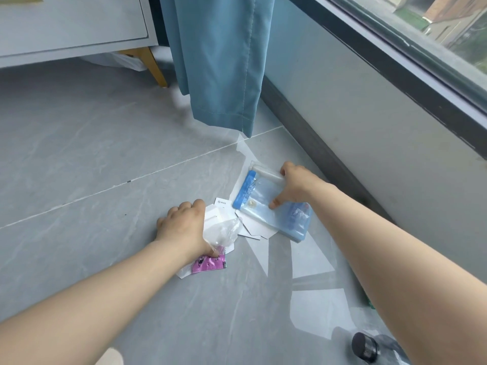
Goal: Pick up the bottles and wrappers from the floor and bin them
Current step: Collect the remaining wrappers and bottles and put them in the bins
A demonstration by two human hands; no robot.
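Black-capped bottle [365, 347] lies nearest; left hand [181, 225] curls round clear wrapper [224, 231] by pink packet [208, 263]; right hand [295, 185] pinches blue bag [259, 191].

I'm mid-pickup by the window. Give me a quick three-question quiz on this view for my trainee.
1. True or false: the right hand grips the blue plastic bag on the floor.
2. What does the left hand grip? A. crumpled clear wrap B. a green can C. a red cup
3. Fill in: the black-capped bottle lies beside the ___ forearm.
Key: 1 true; 2 A; 3 right.
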